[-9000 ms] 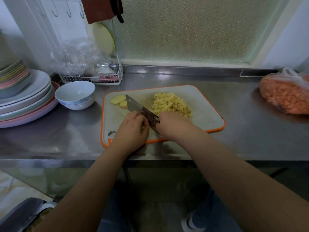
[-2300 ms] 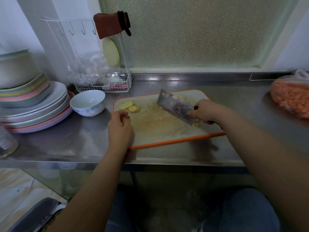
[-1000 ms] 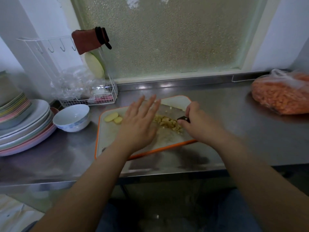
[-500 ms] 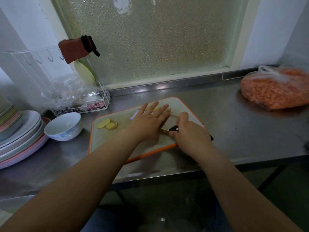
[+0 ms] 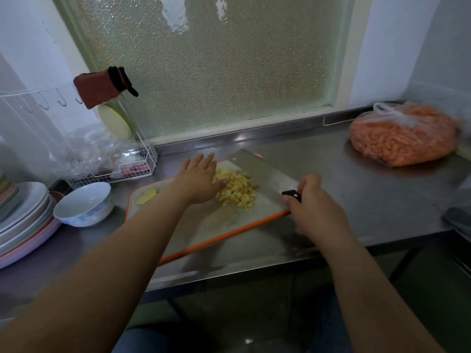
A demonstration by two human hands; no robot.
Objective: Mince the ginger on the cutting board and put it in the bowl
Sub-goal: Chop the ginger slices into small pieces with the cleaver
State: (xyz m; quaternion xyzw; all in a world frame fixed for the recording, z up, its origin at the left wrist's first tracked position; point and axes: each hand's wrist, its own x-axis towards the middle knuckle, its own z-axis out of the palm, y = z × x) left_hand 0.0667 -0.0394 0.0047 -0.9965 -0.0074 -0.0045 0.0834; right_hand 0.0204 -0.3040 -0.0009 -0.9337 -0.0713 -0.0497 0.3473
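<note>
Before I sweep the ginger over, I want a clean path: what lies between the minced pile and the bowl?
In the head view, the left hand and two ginger slices lie between the minced pile and bowl.

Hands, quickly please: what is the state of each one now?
Left hand: open, fingers straight, against the minced ginger.
Right hand: closed, holding the cleaver by its handle.

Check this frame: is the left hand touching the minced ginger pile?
Touching. The head view shows the left hand flat on the cutting board, its thumb side pressed against the minced ginger pile, no gap visible.
</note>
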